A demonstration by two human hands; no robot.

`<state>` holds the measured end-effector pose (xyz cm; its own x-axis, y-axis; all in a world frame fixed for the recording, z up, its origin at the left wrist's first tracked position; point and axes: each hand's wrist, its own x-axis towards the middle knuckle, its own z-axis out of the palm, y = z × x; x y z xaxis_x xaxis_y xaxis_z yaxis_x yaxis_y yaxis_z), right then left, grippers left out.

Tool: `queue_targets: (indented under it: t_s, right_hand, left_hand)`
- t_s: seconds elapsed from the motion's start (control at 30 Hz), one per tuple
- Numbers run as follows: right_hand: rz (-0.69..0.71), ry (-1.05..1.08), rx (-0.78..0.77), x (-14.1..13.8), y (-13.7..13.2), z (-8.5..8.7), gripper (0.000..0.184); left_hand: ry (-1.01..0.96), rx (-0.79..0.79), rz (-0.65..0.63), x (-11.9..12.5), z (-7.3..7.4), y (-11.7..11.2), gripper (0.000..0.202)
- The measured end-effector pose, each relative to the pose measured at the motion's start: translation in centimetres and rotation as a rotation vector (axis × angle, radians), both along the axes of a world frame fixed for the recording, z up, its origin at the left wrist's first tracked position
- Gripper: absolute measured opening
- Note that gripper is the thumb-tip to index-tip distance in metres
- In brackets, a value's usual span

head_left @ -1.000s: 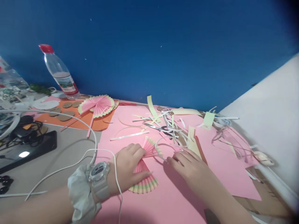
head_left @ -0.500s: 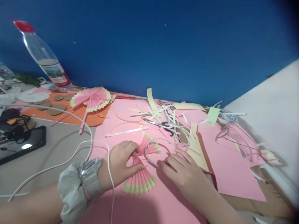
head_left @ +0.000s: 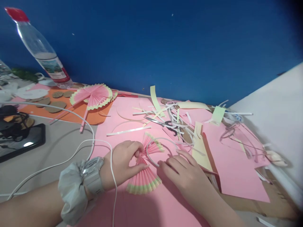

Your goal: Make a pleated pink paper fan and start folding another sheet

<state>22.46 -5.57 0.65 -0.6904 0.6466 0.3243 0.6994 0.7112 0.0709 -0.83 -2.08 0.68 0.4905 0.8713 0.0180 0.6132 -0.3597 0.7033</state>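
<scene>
My left hand (head_left: 129,160) pinches the gathered middle of a pleated pink paper fan (head_left: 144,183) with a yellow-green edge. The pleats spread out above and below my fingers, like a bow. To its right, my right hand (head_left: 181,168) is closed on a thin white paper strip (head_left: 147,151), which curves in a loop over the fan's upper half. One end of the strip meets my thumb tip; the other goes towards my fingertips, where the exact grip is partly hidden. Beneath both hands lies a large pink paper sheet (head_left: 132,211).
Scissors (head_left: 171,126) lie among white paper strips behind my right hand. A finished pink fan (head_left: 94,96) with two sticks rests on orange paper at the back left. A bottle (head_left: 50,64), a phone (head_left: 23,140) and a white cable (head_left: 68,162) are on the left.
The fan's lower half has swung slightly to the right in my left hand. The view has shifted a little; both hands keep nearly the same pose.
</scene>
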Motion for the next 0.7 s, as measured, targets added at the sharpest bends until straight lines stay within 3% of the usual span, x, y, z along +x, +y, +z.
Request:
queue_targets:
  t_s: [0.4,0.7]
  right_hand:
    - [0.008,0.001,-0.009,-0.37,0.04,-0.07,0.026]
    - [0.021,-0.006,0.005,-0.45,0.10,0.11,0.029]
  left_hand:
    - [0.003,0.003,-0.025,-0.09,-0.02,0.21,0.028]
    - [0.019,0.046,-0.115,-0.09,0.17,0.48,0.026]
